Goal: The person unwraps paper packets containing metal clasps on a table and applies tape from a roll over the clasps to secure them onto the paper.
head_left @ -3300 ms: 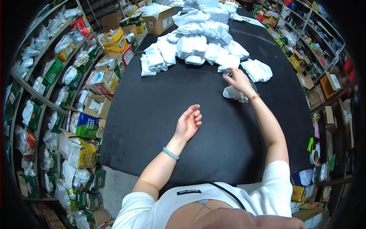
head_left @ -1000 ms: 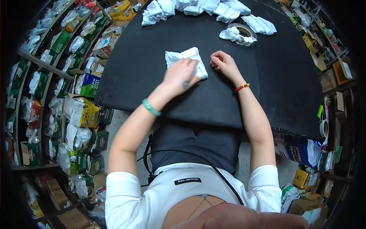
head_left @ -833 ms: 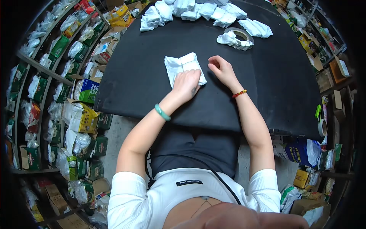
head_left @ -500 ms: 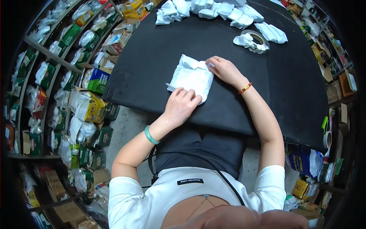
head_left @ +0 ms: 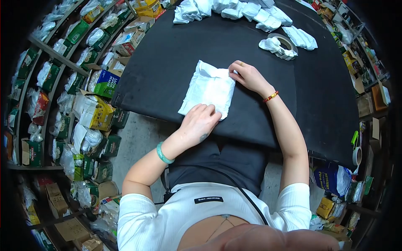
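A flat white package (head_left: pixel 210 88) lies on the black table (head_left: pixel 167 62) in front of me, its top edge folded and wrinkled. My left hand (head_left: pixel 200 121), with a green bangle at the wrist, has its curled fingers on the package's near edge. At the package's upper right corner, my right hand (head_left: pixel 246 76) pinches the edge between thumb and fingers; a red beaded bracelet circles that wrist. Beyond it sits a roll of tape (head_left: pixel 286 42) with crumpled white material (head_left: pixel 276 48) against its near left side.
Several white packages (head_left: pixel 230 8) are heaped along the far part of the table, and one (head_left: pixel 300 37) lies right of the tape. Shelves with boxes and plastic bags (head_left: pixel 48 77) line both sides. A white roll (head_left: pixel 356 156) and a green tool (head_left: pixel 354 137) are at the right edge.
The package has been unfolded or turned to lie larger and nearer to me. My left hand has moved to its near edge, and my right hand has come onto its upper right corner.
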Action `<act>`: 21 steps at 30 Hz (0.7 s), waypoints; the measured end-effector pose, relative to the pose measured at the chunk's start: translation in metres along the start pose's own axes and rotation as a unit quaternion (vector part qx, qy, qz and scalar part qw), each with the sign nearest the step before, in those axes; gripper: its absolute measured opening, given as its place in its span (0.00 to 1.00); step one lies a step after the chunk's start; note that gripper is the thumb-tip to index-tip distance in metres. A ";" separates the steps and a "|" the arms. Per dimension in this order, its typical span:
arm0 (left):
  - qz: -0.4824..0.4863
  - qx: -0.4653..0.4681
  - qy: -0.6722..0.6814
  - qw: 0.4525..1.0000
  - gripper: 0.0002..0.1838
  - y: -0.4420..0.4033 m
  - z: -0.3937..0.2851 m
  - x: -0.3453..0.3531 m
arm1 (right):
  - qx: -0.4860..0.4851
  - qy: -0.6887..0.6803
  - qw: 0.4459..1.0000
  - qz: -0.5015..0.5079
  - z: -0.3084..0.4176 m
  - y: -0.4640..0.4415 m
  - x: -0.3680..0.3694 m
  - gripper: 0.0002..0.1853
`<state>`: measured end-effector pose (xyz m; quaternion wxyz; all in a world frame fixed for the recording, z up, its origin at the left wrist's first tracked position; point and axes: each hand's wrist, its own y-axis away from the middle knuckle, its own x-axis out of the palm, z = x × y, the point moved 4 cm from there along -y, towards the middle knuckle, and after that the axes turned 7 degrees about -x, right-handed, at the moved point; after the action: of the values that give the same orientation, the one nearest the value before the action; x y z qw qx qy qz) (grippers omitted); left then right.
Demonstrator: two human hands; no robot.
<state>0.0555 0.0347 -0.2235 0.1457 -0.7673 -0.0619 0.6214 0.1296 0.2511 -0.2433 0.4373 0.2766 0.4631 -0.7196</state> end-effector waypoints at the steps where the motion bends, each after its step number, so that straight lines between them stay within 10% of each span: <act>1: 0.003 0.001 -0.007 1.000 0.04 -0.003 0.000 -0.002 | -0.006 0.028 1.000 -0.006 0.000 -0.003 -0.002 0.08; 6: 0.116 -0.024 0.411 0.904 0.07 -0.015 -0.010 -0.097 | 0.066 -0.039 0.994 -0.074 -0.014 0.002 -0.012 0.10; 8: 0.017 0.079 0.502 0.861 0.11 -0.018 -0.015 -0.157 | 0.056 -0.194 0.970 -0.134 0.006 -0.003 -0.031 0.12; 14: 0.014 0.341 0.573 0.745 0.12 0.003 -0.051 -0.217 | -0.311 -0.322 0.870 -0.207 0.168 -0.006 -0.157 0.12; 21: 0.043 0.396 0.596 0.697 0.12 0.017 -0.066 -0.222 | -0.427 -0.263 0.848 -0.173 0.226 0.009 -0.206 0.13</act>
<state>0.0699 -0.0522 -0.0087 0.4156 -0.8501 0.3233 0.0067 0.2351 0.1211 0.0126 0.4858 -0.2214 0.6327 -0.5609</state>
